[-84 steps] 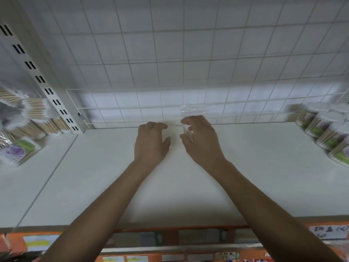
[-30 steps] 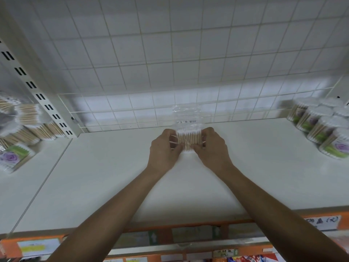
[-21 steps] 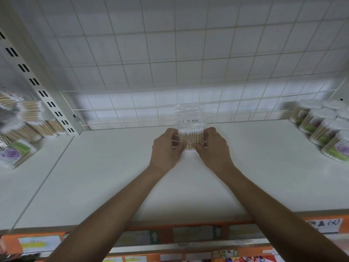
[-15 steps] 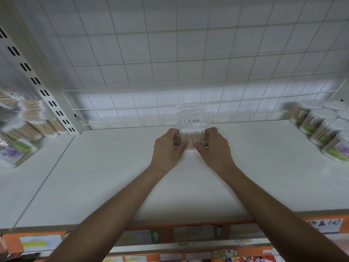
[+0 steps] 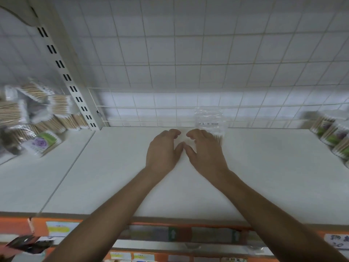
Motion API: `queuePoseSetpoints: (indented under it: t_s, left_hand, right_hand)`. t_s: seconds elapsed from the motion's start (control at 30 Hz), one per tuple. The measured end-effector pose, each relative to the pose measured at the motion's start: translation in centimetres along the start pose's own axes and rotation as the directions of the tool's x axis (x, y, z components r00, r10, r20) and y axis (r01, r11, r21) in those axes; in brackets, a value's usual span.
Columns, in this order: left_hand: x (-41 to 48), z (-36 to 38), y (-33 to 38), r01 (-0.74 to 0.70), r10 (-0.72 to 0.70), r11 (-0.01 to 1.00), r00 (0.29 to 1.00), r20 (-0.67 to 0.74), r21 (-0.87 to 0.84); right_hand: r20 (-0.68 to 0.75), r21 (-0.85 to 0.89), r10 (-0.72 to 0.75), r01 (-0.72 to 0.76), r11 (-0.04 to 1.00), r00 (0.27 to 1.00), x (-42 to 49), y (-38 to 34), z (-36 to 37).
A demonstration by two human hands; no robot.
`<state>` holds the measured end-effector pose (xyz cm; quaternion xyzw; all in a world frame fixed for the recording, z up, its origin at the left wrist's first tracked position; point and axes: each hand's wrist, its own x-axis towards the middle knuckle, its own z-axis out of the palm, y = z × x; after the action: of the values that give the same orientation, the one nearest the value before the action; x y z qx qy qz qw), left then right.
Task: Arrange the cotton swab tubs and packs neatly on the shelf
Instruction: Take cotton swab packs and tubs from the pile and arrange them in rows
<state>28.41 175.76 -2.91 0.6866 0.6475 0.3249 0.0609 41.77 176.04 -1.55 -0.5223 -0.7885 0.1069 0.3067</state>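
Hovering low over the shelf (image 5: 264,176), both grips sit side by side at mid-shelf, thumbs nearly touching. Left grip (image 5: 162,150): fingers loosely curled, nothing in it. Right grip (image 5: 205,150): fingers likewise curled downward, thumb turned toward the left grip and away from the clear swab pack (image 5: 209,120). No pinch seen; whether the far fingertips touch the pack's base is hidden by the hand and by blur. Pack stands upright just beyond the right grip, at the far edge of the shelf, against or just in front of the wire grid (image 5: 170,114). Judged deliberate: the grid serves as a backstop that keeps the floppy bag on end. Outward: tubs (image 5: 332,133) lie tipped in a cluster at the far right. Loose swab packs (image 5: 37,118) are heaped on the neighbouring shelf at left, beyond the slotted upright (image 5: 75,87). That upright is the one obstacle to sliding stock across from the left; packs would likely need lifting round it.
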Motion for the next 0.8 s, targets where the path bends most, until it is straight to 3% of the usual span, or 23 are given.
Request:
queuePoseSetpoints:
  t_s: [0.27, 0.53, 0.7, 0.8]
  left_hand:
    - [-2.6, -5.6, -7.9, 0.083, -0.054, 0.964, 0.992, -0.118, 0.252]
    - [-4.9, -12.7, -17.7, 0.332, -0.266, 0.862, 0.940, -0.216, 0.383]
    - [-5.1, -16.4, -22.9, 0.482, -0.403, 0.781, 0.875, -0.268, 0.398]
    - [-4.7, -17.3, -25.4, 0.468, -0.358, 0.784, 0.877, -0.321, 0.407]
  right_hand:
    - [0.225, 0.006, -0.173, 0.176, 0.984, 0.959, 2.2, -6.9, 6.4]
    - [0.355, 0.068, -0.300, 0.296, 0.953, 0.885, 5.0, -15.7, 14.1]
    - [0.309, 0.078, -0.374, 0.368, 0.926, 0.875, 7.6, -20.6, 17.2]
    - [0.206, 0.027, -0.428, 0.432, 0.901, 0.880, 9.8, -23.3, 18.2]
